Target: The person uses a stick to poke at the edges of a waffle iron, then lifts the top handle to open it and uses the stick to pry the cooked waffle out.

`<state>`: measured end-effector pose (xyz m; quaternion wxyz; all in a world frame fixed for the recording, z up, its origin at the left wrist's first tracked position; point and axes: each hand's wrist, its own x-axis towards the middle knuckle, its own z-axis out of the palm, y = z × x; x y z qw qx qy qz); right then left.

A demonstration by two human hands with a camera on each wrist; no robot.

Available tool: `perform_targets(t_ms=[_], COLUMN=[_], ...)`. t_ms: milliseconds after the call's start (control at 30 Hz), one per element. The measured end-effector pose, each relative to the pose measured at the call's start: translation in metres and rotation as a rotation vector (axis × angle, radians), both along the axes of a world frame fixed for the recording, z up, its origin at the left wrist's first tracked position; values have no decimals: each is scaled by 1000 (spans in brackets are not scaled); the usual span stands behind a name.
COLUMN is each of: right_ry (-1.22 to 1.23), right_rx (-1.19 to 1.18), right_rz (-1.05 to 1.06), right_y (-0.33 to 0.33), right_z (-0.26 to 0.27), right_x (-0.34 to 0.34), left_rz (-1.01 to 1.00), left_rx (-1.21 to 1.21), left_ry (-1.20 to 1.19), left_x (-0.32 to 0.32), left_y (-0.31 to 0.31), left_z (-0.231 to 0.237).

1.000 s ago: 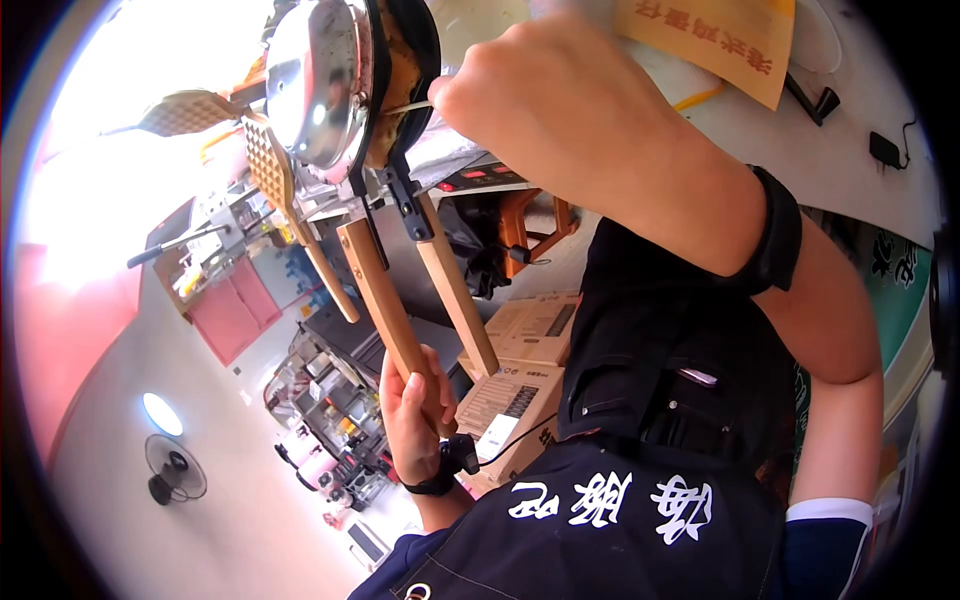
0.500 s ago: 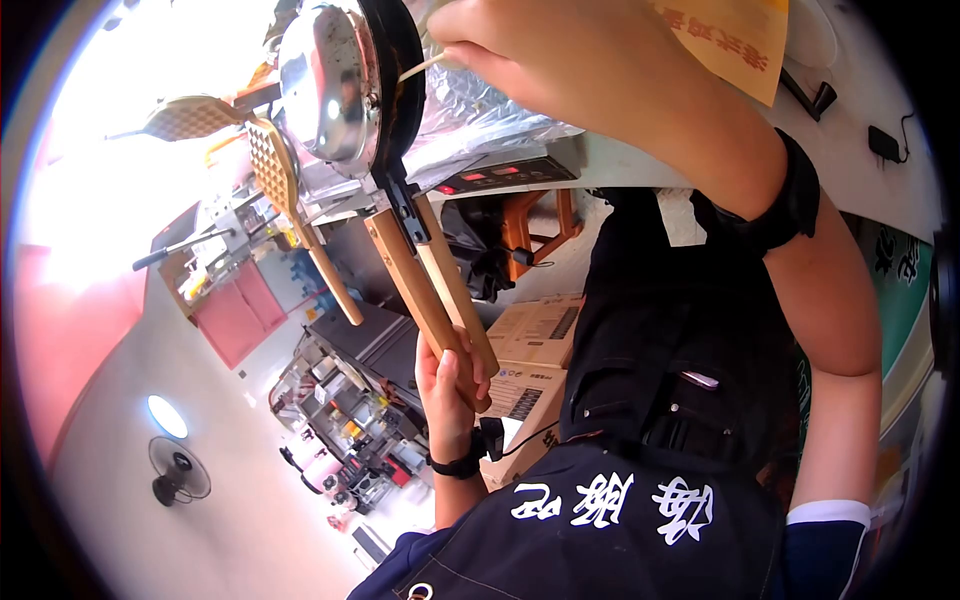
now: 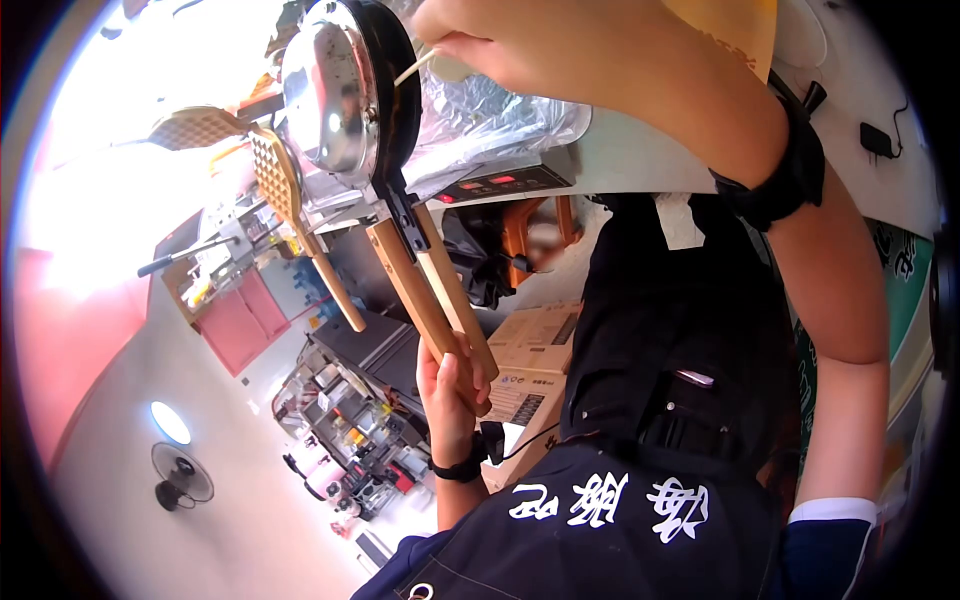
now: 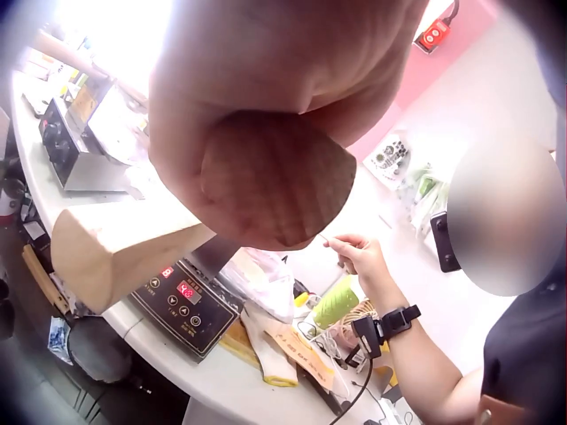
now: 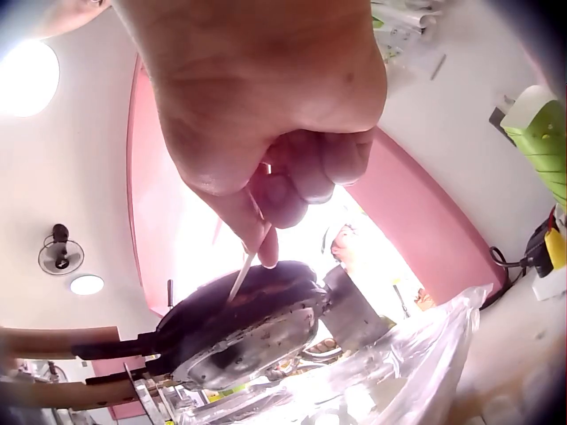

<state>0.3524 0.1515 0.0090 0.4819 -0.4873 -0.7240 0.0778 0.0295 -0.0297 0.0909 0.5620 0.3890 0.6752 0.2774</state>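
Note:
A round egg waffle iron (image 3: 330, 95) with a silver domed back and dark rim stands on edge, its two plates close together. My left hand (image 3: 450, 390) grips one wooden handle (image 3: 410, 290) near its end. The second wooden handle (image 3: 455, 300) runs right beside it, outside the grip in the left wrist view. My right hand (image 3: 480, 40) pinches a thin stick (image 3: 415, 68) between thumb and finger. In the right wrist view, the tip of the stick (image 5: 239, 282) reaches the iron's dark edge. The inside of the iron is hidden.
A control panel (image 3: 505, 183) with red displays sits below the iron, beside clear plastic sheeting (image 3: 480, 115). Waffle-shaped paddles (image 3: 280, 180) stand to the left. A yellow paper bag (image 3: 735, 25) lies on the counter. Cardboard boxes (image 3: 530, 335) are stacked beneath.
The iron's plates and handles have come together, covering the brown inside seen earlier. My left hand moved right and up with the handle. My right hand shifted up and back with the stick.

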Motion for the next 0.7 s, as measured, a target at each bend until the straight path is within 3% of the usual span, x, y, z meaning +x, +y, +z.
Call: perform_targets(t_ms=[67,200,367,467,700], right_ry=[33,-6,79,-107,-59], right_rx=[107,21,192,33,64], right_rz=[2,-3,-5,6,-21], right_y=[6,0,-7,-9,-9], right_z=[2,10,5,6,-3], right_x=[-3,-6,-8,-7,-9], left_rz=[-3,-2,25,38,95], left_rx=[-23,4,-18,-17,116], left_ry=[5,17,-46,-96,-342], left_x=[-2,3,1,0,-13], left_y=[0,0,1,3,12], left_z=[0,1,11,22,41])
